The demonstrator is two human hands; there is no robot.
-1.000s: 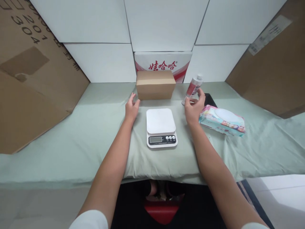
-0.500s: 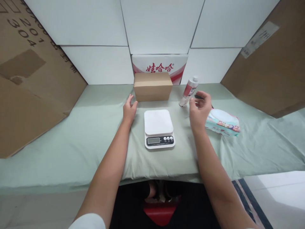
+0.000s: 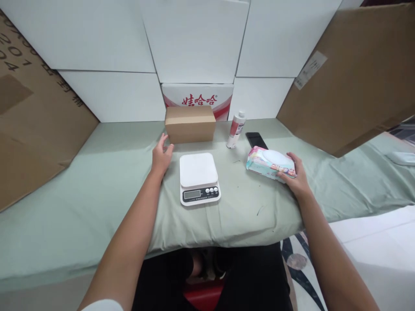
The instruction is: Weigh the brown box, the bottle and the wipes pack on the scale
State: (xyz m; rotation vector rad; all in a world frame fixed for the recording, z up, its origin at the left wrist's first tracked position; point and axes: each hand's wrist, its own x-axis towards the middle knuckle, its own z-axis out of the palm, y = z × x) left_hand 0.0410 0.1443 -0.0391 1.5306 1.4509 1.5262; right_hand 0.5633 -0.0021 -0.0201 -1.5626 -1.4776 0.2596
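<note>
My right hand point(image 3: 296, 177) grips the right end of a pack of wet wipes point(image 3: 267, 163), a blue and pink packet with a white lid, lying on the green cloth. My left hand point(image 3: 162, 155) rests at the near left corner of a small brown cardboard box point(image 3: 190, 125); its fingers are apart and it holds nothing. Between my two arms sits a white kitchen scale point(image 3: 199, 177) with a bare platform and a dark control panel facing me.
A bottle point(image 3: 236, 129) with a red and white label stands right of the brown box. Behind the wipes lies a black phone point(image 3: 256, 140). White panels, a printed white carton point(image 3: 197, 95) and large cardboard sheets point(image 3: 353, 77) enclose the back and sides.
My right hand has moved right from near the bottle and taken hold of the wipes pack's right end. The left hand stays beside the brown box. The view has shifted to the right.
</note>
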